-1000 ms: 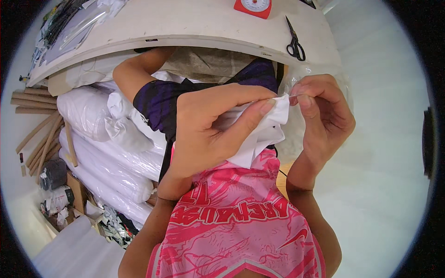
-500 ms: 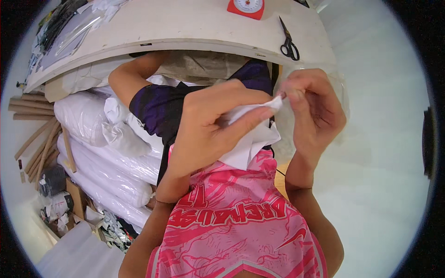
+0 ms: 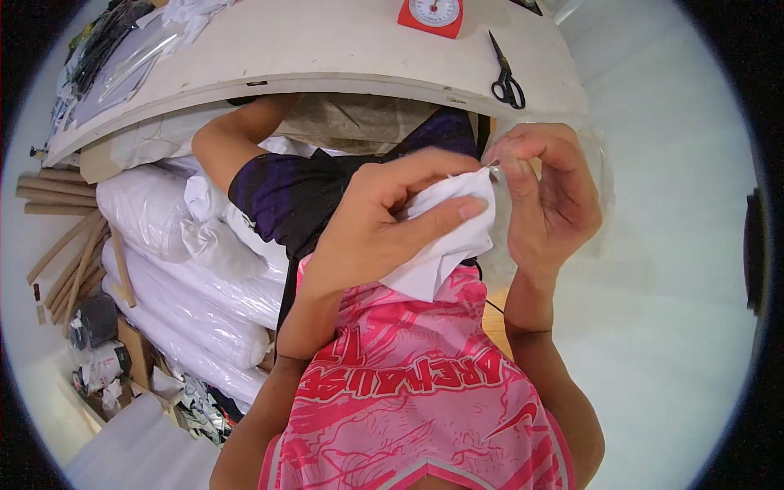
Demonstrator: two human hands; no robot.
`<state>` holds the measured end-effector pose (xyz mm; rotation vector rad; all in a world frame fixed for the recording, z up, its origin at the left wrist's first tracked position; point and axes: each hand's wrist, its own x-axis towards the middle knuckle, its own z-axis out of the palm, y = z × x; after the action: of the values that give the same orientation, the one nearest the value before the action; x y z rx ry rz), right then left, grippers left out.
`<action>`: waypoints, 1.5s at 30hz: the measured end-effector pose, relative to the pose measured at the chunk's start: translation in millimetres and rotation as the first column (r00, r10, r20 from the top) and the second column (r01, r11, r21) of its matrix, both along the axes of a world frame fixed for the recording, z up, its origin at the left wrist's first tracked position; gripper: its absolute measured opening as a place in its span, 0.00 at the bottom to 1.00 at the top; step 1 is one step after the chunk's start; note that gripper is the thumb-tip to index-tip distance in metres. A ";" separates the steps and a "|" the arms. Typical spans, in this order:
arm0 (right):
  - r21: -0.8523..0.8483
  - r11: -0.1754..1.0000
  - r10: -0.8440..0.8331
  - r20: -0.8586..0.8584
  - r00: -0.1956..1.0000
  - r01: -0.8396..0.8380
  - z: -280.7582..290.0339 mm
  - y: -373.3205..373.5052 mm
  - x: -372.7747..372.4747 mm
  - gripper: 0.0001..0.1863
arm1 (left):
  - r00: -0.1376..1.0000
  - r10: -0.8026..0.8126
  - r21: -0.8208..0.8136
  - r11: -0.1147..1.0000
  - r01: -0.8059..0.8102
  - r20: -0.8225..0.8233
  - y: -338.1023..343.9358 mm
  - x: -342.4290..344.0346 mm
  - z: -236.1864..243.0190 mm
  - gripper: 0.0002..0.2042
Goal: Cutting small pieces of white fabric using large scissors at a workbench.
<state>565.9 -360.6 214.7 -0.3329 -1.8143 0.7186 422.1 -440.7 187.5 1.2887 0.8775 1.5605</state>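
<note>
Folded white cloth [image 3: 459, 219] is held up in front of my chest. My left hand [image 3: 384, 220] is closed on it, with the thumb lying along its front and the fingers behind. Beside the cloth's upper right corner, my right hand [image 3: 555, 184] is closed in a pinch. A tiny shiny, thin thing [image 3: 493, 165] shows between those fingertips and the cloth corner; it is too small to name. The cloth's lower corner hangs over my pink shirt [image 3: 408, 359].
A white table [image 3: 327, 49] ahead carries a red dial scale [image 3: 431, 15], black scissors [image 3: 507, 77] and a dark and white fabric heap [image 3: 122, 49]. Plastic-wrapped white rolls [image 3: 188, 302] and cardboard tubes [image 3: 61, 193] lie at left. A pale wall [image 3: 670, 245] is at right.
The cloth has turned so more of its front faces me. My left fingers have opened out a little around it. My right hand has shifted slightly and keeps its pinch near the corner.
</note>
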 end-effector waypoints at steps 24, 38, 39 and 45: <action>0.192 0.944 -0.257 -0.082 0.963 0.268 15.2 -3.0 6.2 0.02 | 0.928 0.237 0.032 0.971 -0.238 -0.286 -3.3 0.9 9.8 0.08; 0.392 0.763 -0.634 0.609 0.477 0.514 -204.8 278.2 46.0 0.20 | 0.846 0.437 0.174 0.899 -0.401 -0.307 -14.9 -8.5 22.4 0.08; 0.481 0.759 -0.642 0.666 0.380 0.440 -210.4 277.8 43.2 0.22 | 0.857 0.433 0.193 0.900 -0.392 -0.279 -16.8 -8.8 22.1 0.07; 0.243 0.677 -0.667 0.602 0.439 0.695 -208.1 304.6 48.4 0.24 | 0.915 0.348 0.225 0.926 -0.303 -0.204 -21.0 -10.6 24.1 0.08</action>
<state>614.3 -56.0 6.6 -1.4265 -2.0412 0.0097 411.5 -461.7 211.6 1.5522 1.1696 1.8075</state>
